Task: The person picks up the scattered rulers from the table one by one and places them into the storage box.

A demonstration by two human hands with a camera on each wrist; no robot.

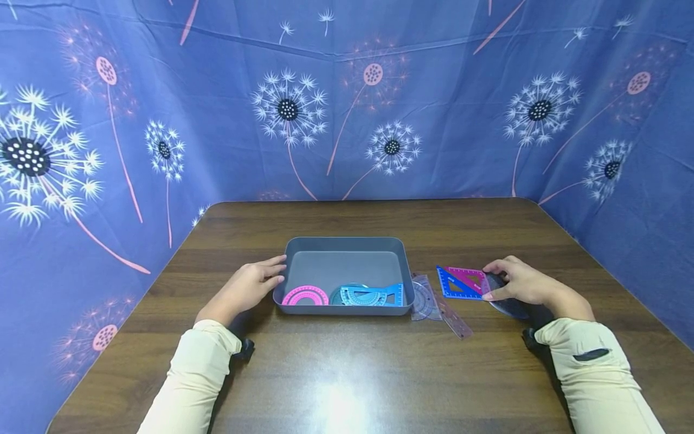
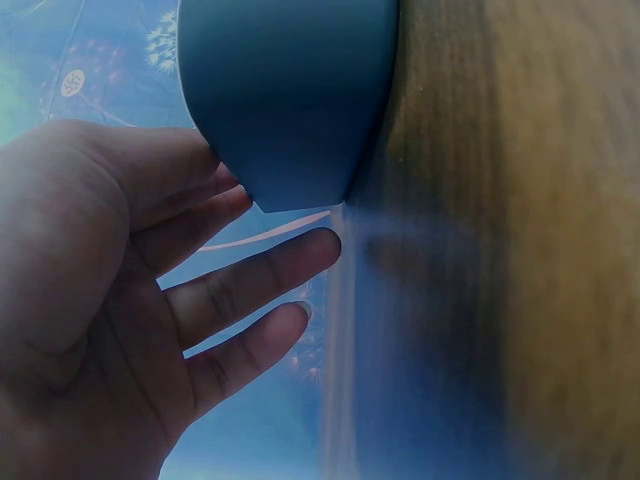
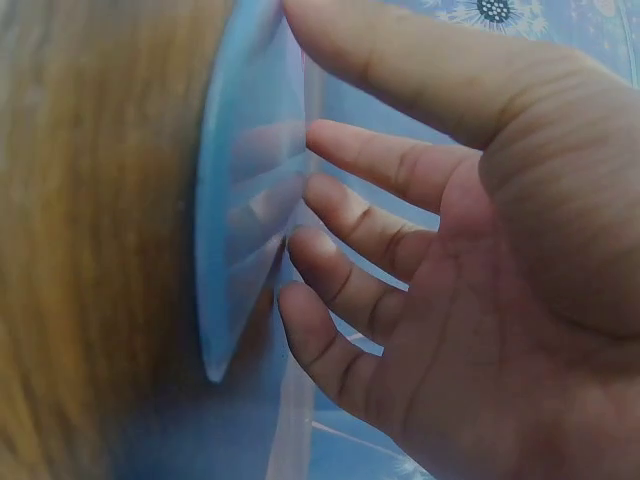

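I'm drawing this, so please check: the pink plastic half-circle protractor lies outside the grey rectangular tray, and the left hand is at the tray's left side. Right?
"Outside" is wrong: the head view shows the pink plastic half-circle protractor inside the grey rectangular tray, near its front left corner. The left hand is at the tray's left side.

Open side up on the table (image 1: 434, 374), a shallow grey tray (image 1: 347, 265) with rounded corners, holding a pink protractor (image 1: 306, 290) and blue plastic tools (image 1: 399, 295) along its near wall, and, well to the right, pinched at its straight edge in the right hand (image 1: 528, 284), a see-through half-disc (image 1: 509, 306).
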